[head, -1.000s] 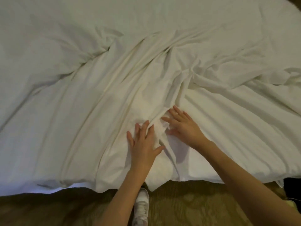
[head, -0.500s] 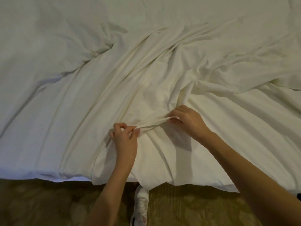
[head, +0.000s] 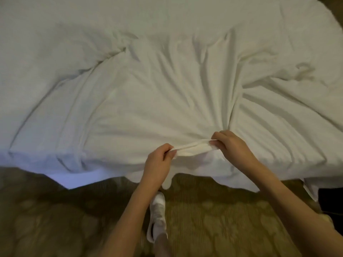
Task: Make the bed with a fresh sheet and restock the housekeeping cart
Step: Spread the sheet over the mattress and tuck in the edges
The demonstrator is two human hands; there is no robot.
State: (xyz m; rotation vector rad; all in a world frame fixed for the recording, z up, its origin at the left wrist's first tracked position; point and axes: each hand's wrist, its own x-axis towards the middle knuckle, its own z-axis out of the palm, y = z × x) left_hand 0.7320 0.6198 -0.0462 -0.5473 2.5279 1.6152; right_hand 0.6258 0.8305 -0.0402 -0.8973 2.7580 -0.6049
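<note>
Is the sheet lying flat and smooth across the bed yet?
No, the sheet is creased and bunched, with folds fanning toward the strip pinched between the left hand and right hand.

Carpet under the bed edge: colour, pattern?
Carpet: olive-brown with paler rounded blotches and fine ribbing; head view, the only one.

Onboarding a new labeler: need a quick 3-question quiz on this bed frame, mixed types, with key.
1. True or false: the left hand and the right hand each pinch the white sheet.
2. Multiple choice: the stretch of sheet between the two hands is A) pulled into a taut band, B) lying flat and smooth, C) rolled into a ball.
3. Fill in: below the bed's near edge, a white ____ stands on the patterned carpet.

Key: 1 true; 2 A; 3 shoe.
</note>
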